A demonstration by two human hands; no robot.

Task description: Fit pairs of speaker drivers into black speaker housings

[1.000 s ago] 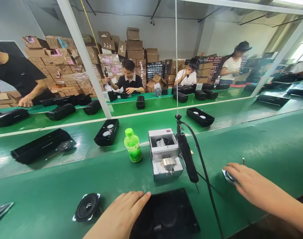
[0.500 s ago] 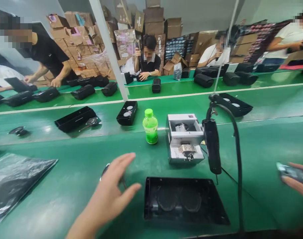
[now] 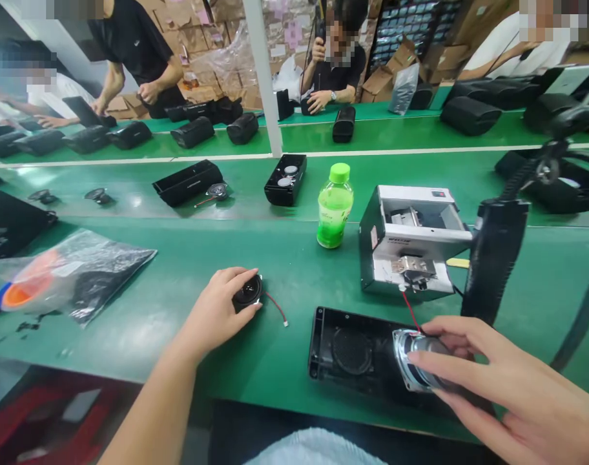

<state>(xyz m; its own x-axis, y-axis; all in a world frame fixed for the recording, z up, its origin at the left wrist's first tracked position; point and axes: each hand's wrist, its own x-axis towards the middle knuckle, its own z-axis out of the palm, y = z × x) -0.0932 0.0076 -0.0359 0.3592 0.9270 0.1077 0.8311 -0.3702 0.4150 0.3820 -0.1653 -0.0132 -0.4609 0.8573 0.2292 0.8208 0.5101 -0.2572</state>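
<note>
My left hand [image 3: 221,303] has its thumb and fingers closed around the rim of a round black speaker driver [image 3: 248,292] on the green bench. A short red wire [image 3: 276,307] with a white plug trails from that driver. On the right, my right hand [image 3: 483,368] grips a second speaker driver [image 3: 413,361], metal back up, over the right part of a black speaker housing [image 3: 343,381]. A round recess [image 3: 352,351] shows in the housing's left part; the right part is covered by the driver and my hand. The second driver's red wire runs up behind it.
A green bottle [image 3: 335,206] and a grey-white machine [image 3: 415,239] stand behind the housing. A black electric screwdriver [image 3: 498,258] hangs at the right. Plastic bags [image 3: 105,271] lie at the left. Speaker housings [image 3: 285,181] rest on the line beyond, where several people work.
My left hand has closed on the driver on the bench. My right hand has come in from the right edge with its driver, now over the housing. The view has shifted.
</note>
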